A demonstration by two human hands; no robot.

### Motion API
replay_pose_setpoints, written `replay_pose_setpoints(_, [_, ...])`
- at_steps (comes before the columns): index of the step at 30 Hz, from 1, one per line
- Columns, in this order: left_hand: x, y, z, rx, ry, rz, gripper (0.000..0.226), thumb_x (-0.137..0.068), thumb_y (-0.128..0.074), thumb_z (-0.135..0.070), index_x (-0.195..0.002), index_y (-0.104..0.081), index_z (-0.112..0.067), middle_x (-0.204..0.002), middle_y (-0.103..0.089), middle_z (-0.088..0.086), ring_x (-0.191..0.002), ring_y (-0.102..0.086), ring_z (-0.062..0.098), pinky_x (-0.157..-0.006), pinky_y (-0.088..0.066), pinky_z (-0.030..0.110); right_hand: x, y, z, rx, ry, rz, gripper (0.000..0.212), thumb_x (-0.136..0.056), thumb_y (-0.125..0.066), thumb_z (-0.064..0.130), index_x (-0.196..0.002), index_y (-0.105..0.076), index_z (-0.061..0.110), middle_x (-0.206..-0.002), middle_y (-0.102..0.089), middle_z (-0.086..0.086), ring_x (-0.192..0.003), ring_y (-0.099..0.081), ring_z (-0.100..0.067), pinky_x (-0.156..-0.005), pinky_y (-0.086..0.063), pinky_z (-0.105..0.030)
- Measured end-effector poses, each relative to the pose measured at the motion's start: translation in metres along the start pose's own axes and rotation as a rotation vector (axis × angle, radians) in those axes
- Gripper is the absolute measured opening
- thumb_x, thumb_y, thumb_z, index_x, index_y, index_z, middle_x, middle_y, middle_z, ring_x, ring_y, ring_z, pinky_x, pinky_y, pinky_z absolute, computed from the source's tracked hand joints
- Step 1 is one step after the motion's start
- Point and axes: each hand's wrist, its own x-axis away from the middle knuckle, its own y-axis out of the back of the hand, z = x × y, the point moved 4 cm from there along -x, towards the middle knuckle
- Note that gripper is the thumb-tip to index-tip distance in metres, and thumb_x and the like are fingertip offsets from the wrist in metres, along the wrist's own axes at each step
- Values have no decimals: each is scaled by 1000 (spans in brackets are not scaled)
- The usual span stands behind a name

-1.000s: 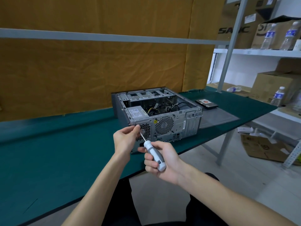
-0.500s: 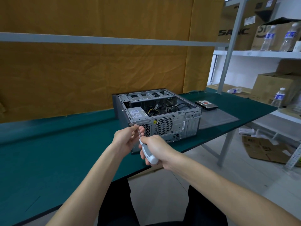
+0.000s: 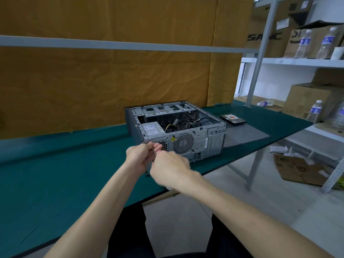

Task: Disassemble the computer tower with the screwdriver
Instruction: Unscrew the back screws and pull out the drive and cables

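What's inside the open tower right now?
Inside the computer tower: a silver power supply, loose cables and drive bays. The floor beneath the cables is too dark to make out.

Both bare forearms stretch forward and converge, the left hand (image 3: 139,156) with fingertips pinched together just beside the right hand (image 3: 169,167), whose blurred fingers curl into a fist, knuckles up.

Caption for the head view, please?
Both hands work a screwdriver at the open computer tower's rear corner on the green bench.
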Motion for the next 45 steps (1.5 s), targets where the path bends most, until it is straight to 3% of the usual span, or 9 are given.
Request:
replay_pose_setpoints(4, [-1,3,3,15,59,45,13,-103,-52,-5,-100,-63,0,-81,-71,10,-63,-69,12,-48,-55,23,10,-10,-17,-1453,-226,673,34,-106,-47,37,-113,-52,4,-96,-66,-25,-77,-73,-34,-70,-62,-42])
replay_pose_setpoints(6, [-1,5,6,-44,90,71,16,-103,-54,-13,-99,-69,-7,-83,-74,3,-67,-69,9,-46,-52,20,13,-15,-21,-1686,-194,808,46,-109,-39,36,-117,-55,-7,-104,-67,-32,-84,-74,-34,-74,-62,-39])
replay_pose_setpoints(11, [-4,10,5,-106,-1,64,20,-98,-64,-12,-101,-70,6,-91,-78,14,-72,-75,14,-54,-57,20,0,-20,-23,-1095,-88,393,23,-104,-48,20,-106,-52,-2,-70,-70,-17,-50,-65,-23,-46,-52,-26])
replay_pose_setpoints(14, [-5,8,4,-149,-35,71,21,-94,-69,-7,-104,-69,12,-90,-77,17,-74,-76,17,-59,-59,20,-2,-22,-26,-737,-69,185,15,-96,-55,18,-98,-54,3,-64,-70,-12,-44,-62,-26,-44,-49,-24])
replay_pose_setpoints(19, [-3,2,5,-54,48,161,26,-103,-52,-6,-120,-62,12,-86,-76,11,-64,-73,12,-53,-55,18,14,-22,-24,-1559,-159,694,32,-107,-38,31,-113,-48,1,-87,-67,-21,-77,-72,-33,-68,-62,-39])
replay_pose_setpoints(28, [-3,10,4,-61,-64,75,21,-97,-58,5,-114,-60,18,-99,-75,24,-78,-77,23,-60,-61,24,1,-33,-34,-1012,-181,176,24,-88,-76,20,-96,-55,10,-75,-63,-11,-61,-62,-23,-59,-60,-40])
replay_pose_setpoints(33, [1,6,7,7,67,123,23,-104,-51,-7,-116,-66,6,-104,-77,12,-68,-74,10,-48,-53,20,14,-25,-24,-1662,-152,702,36,-105,-48,31,-108,-59,-3,-95,-68,-22,-81,-71,-32,-72,-62,-40])
replay_pose_setpoints(41, [-3,-2,8,28,5,47,14,-99,-56,3,-103,-61,15,-95,-74,22,-65,-76,18,-56,-60,22,5,-30,-27,-1109,-134,210,12,-94,-67,14,-98,-60,4,-69,-66,-12,-48,-60,-21,-42,-48,-25])
replay_pose_setpoints(45, [-3,-4,9,82,97,114,19,-105,-49,-6,-109,-63,5,-98,-76,14,-71,-75,14,-63,-61,20,15,-26,-25,-1535,-191,567,24,-103,-50,32,-102,-55,9,-81,-66,-14,-66,-65,-26,-54,-54,-31])
